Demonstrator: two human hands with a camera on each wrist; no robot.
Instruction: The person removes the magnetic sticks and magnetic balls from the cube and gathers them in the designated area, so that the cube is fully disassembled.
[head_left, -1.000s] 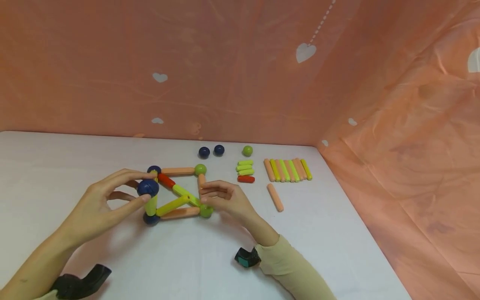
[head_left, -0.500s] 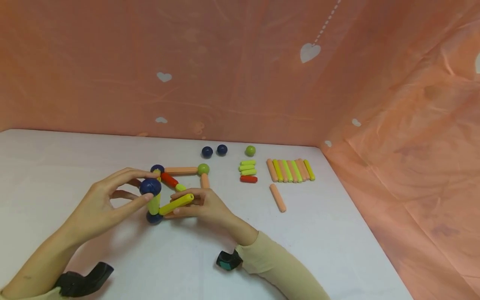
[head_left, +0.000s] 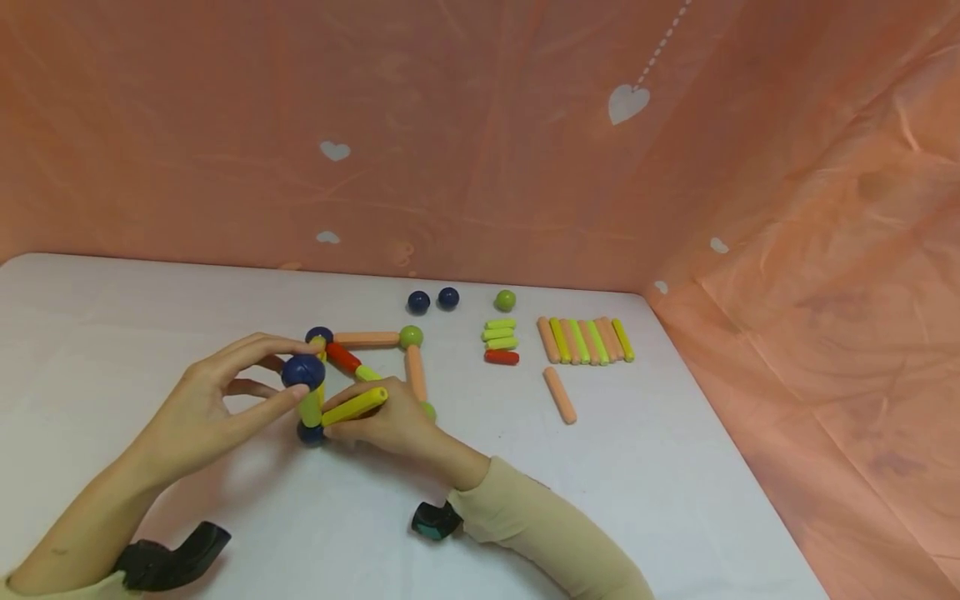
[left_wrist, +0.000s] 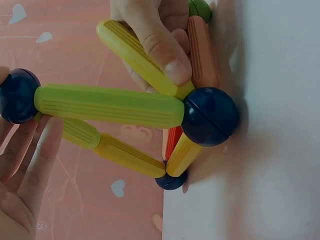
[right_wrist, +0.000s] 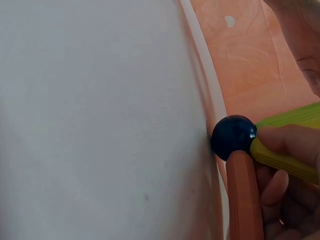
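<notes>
My left hand (head_left: 202,408) pinches the navy ball (head_left: 303,371) at the top of a magnetic ball-and-rod frame, thumb below and a finger on top. From that ball a light green rod (left_wrist: 110,105) runs down to a lower navy ball (left_wrist: 210,116) on the table. With thumb and fingers, my right hand (head_left: 401,421) grips a yellow rod (left_wrist: 135,55) close to where it meets the lower ball; its other end points free and upward. A peach rod (right_wrist: 244,195) also joins that ball. The right hand hides part of the frame's near side.
Behind the frame lie two navy balls (head_left: 433,299) and a green ball (head_left: 506,301). To the right are short green rods (head_left: 499,334), a red rod (head_left: 502,357), a row of longer rods (head_left: 587,341) and one loose peach rod (head_left: 559,395). Pink cloth (head_left: 450,150) hangs behind the table.
My right hand has moved left from the near right green ball to the yellow rod and now grips it near the lower navy ball. The left hand stays on the top ball.
</notes>
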